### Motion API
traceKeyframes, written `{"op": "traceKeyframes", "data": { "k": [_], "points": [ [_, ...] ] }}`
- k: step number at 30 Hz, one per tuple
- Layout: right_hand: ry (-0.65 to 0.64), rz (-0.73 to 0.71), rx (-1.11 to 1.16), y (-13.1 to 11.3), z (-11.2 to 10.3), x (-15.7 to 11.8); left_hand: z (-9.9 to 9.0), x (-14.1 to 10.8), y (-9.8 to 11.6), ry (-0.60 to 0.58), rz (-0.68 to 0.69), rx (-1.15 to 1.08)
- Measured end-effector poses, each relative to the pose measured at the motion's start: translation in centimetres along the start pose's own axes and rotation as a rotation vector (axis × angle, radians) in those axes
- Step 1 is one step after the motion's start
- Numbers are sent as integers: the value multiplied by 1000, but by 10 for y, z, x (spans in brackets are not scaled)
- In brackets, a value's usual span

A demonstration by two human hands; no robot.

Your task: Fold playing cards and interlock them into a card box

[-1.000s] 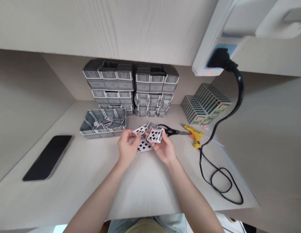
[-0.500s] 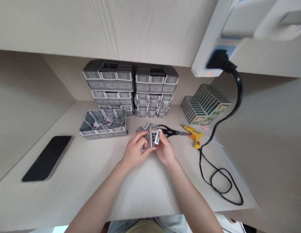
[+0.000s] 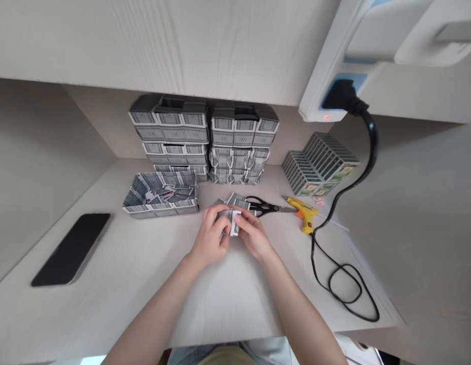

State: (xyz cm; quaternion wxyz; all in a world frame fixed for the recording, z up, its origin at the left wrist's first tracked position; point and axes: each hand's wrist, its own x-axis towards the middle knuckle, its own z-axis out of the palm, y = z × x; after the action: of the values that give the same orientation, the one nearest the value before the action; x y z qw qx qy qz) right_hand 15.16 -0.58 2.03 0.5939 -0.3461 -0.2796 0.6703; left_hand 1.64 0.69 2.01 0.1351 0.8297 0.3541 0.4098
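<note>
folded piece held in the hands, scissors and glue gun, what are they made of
The folded piece looks like smooth playing-card stock: printed pattern, white borders, flat panels; paper or plastic can't be told. The scissors seem to have black plastic handles and grey, probably metal blades. The glue gun looks like hard moulded plastic, judging by its even yellow body.

Bare left hand [image 3: 210, 238] and bare right hand [image 3: 254, 237]; left forearm [image 3: 159, 304] and right forearm [image 3: 296, 299] uncovered. At bottom edge, sliver of yellowish-olive top [image 3: 226, 356], flanked by pale blue, creased clothing [image 3: 268, 351], garment type unclear.
</note>
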Motion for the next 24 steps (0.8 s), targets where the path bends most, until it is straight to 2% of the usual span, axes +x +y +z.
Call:
{"op": "traceKeyframes", "data": {
  "k": [4,13,19,24],
  "points": [
    [-49,39,0,4,3,-1,0,-1,0,7,-12,-48],
    [-73,27,63,7,3,-2,9,-4,4,17,-53,-160],
    [-49,77,90,10,4,-2,18,-9,2,35,-29,-67],
    [-103,88,83,10,6,-2,20,-9,1,39,30,-35]
  ]
}}
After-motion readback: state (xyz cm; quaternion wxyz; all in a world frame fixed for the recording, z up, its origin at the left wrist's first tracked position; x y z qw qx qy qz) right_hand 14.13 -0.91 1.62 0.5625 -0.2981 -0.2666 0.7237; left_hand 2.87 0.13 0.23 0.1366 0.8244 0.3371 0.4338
